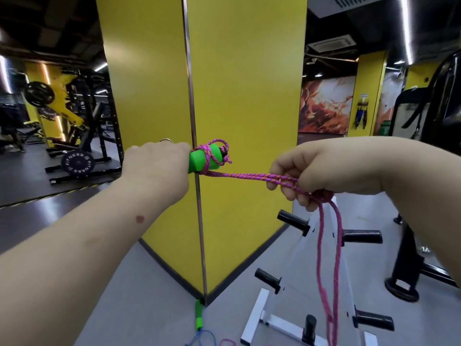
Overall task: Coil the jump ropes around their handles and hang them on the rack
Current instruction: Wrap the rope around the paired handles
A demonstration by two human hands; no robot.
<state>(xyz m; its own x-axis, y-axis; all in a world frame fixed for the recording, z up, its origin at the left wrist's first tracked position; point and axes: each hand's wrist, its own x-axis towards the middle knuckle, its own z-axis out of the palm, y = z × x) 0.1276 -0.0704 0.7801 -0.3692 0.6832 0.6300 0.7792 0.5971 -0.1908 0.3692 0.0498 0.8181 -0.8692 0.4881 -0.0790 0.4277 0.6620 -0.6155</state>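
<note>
- My left hand grips the green handles of one jump rope, fingers curled round them so only the right end sticks out; I cannot tell whether one or two handles sit in my fist.
- The pink rope is wound a few turns around that exposed green end, with a small loop and a knotted tip poking out to the right.
- From the wraps, about three strands run taut to my right hand, which is closed around them in a bunch.
- Below my right hand two strands hang down as a long loop, reaching toward the floor in front of the rack.
- The rack is one white frame standing low on the right; I count five black pegs on it, none touching the rope.
- A second jump rope lies on the floor at the foot of the yellow pillar: its green handle points at the pillar's corner, with a blue cord trailing toward me.
- A bit of another pink cord lies just beside the blue one.
</note>
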